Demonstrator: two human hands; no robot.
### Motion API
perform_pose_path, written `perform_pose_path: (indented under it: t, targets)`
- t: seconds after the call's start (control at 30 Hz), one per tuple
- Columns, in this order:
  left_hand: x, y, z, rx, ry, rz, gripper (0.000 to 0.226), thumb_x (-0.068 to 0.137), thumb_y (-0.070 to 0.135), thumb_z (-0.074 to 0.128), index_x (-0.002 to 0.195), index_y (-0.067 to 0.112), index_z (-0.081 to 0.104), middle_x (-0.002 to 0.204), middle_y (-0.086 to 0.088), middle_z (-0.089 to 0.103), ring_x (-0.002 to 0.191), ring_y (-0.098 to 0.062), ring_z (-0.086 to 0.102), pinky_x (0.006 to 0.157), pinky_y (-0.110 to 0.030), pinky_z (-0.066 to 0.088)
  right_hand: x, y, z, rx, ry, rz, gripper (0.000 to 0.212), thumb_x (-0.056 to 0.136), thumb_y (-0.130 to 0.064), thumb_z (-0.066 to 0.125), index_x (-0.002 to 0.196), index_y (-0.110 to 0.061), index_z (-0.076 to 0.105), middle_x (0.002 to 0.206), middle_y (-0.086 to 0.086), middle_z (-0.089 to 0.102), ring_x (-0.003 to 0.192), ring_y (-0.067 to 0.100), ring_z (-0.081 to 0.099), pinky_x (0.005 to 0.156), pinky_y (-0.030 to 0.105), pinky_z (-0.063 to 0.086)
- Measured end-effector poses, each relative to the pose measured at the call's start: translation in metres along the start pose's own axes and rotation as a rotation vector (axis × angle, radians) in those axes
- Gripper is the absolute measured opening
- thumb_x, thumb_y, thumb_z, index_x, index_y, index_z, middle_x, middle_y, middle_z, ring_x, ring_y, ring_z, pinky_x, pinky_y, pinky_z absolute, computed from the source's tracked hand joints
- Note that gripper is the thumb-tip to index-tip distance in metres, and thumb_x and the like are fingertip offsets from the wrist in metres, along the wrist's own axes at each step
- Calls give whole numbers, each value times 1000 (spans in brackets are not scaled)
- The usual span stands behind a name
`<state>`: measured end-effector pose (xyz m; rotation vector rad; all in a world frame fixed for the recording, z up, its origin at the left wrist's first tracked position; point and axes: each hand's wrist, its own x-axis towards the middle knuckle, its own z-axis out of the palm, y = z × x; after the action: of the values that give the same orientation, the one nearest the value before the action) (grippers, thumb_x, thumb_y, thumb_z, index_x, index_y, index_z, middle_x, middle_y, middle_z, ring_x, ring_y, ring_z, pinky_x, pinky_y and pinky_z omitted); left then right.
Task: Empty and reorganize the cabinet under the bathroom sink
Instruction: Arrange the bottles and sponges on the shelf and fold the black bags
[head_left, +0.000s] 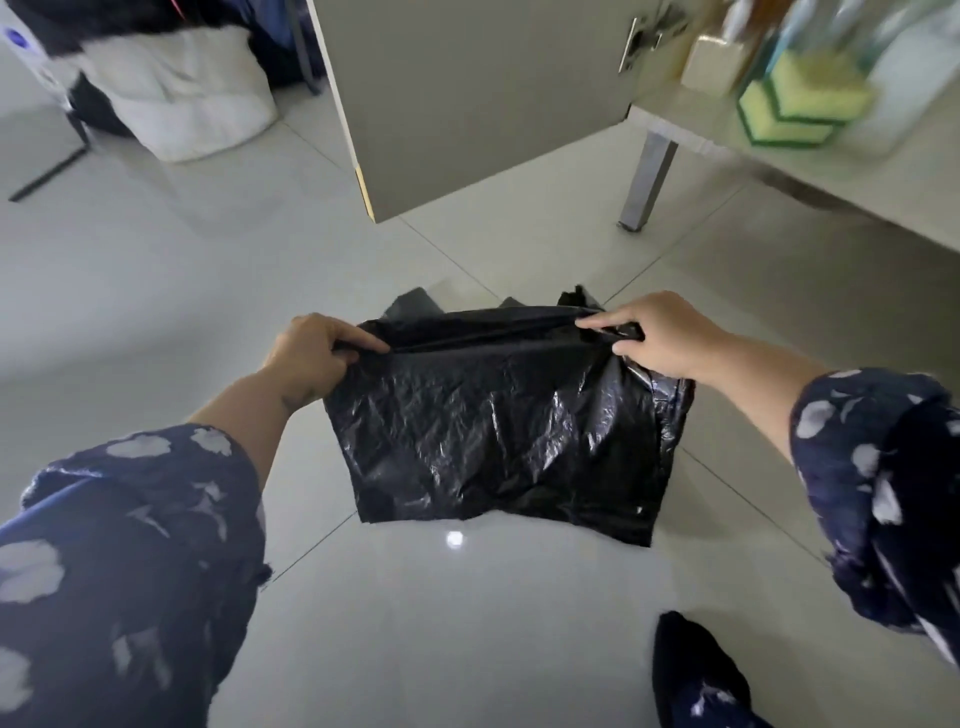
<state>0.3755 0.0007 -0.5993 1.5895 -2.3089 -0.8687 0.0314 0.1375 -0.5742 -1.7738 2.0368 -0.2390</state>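
A: Item one, cabinet (779, 140): far right, door (467, 104) swung open. Status?

B: Not emptied, as I judge it. Sponges (795, 104) sit at the front edge of its floor; blurred bottles (810, 31) stand behind them.

A: Item two, floor (156, 260)?

B: Tiled; a white cloth heap (192, 93) lies at its far left corner.

A: Item three, black plastic bag (498, 415)?

B: Held up flat over the middle of the floor, nothing visibly in it.

A: Item four, hands?

B: Well apart. Left hand (311, 353) pinches the bag's top left corner; right hand (660, 332) pinches the top right.

A: Progress?

B: Early, by my reading: bag being prepared, clearing and re-sorting remain.
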Motion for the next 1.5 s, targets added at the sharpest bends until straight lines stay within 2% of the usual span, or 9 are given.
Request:
perform_pose_path:
  t: [0.13,0.2,0.3,0.4,0.77,1.0,1.27,1.4,1.5]
  targets:
    - [-16,34,-45,-61,88,37,60,83,-3,53,64,52,68,90,2,71,87,-21,63,81,-30,50,-25,-22,-53,17,114,-3,43,86,-5,66,113,-38,66,79,-7,66,39,9,33,38,13,28]
    - [-29,52,-66,-70,101,54,57,82,-4,50,68,48,70,90,1,71,84,-21,62,77,-27,50,-38,-29,-74,21,137,0,45,84,-9,68,105,-47,63,77,-7,68,44,17,42,44,17,37]
    - [-48,78,-88,-105,70,99,45,85,-9,47,94,25,75,93,-5,67,83,-17,58,72,-17,45,-51,-34,-95,74,140,-6,46,82,-8,68,103,-49,63,124,-1,65,93,35,67,83,38,55]
    - [-54,90,-97,-124,41,87,40,86,-9,47,101,16,74,93,-4,65,79,-14,56,73,-19,43,-53,-35,-101,123,123,18,44,84,0,63,114,-31,67,136,2,56,120,21,54,97,25,40]
    - [23,18,6,-60,-68,-31,42,87,-9,47,102,19,74,108,-5,65,99,-18,57,87,-21,40,25,23,-1,159,-96,168,43,85,-1,64,113,-33,68,136,-5,54,85,3,57,70,9,37]
    - [72,-37,89,122,-151,34,36,83,16,69,117,26,68,116,-3,61,114,-26,54,102,-36,40,57,64,69,110,-161,183,45,86,-6,64,121,-34,63,137,-4,54,126,18,48,99,24,32]
    - [70,-31,118,343,-22,77,45,88,33,62,131,41,53,147,12,39,139,-17,21,113,-39,16,54,80,91,158,-144,214,41,84,-9,66,120,-29,64,130,-1,58,124,18,49,96,20,30]
    - [47,-3,108,225,55,18,39,93,33,53,132,39,53,151,10,32,142,-16,16,114,-43,18,54,65,81,41,-147,226,37,82,-30,67,114,-48,61,114,-6,51,118,21,48,104,43,36]
    - [14,21,111,139,86,-72,36,94,36,50,130,40,53,144,12,40,137,-16,24,108,-42,27,68,35,75,-112,-124,135,36,83,-36,65,116,-49,59,127,-4,50,123,23,44,109,52,25]
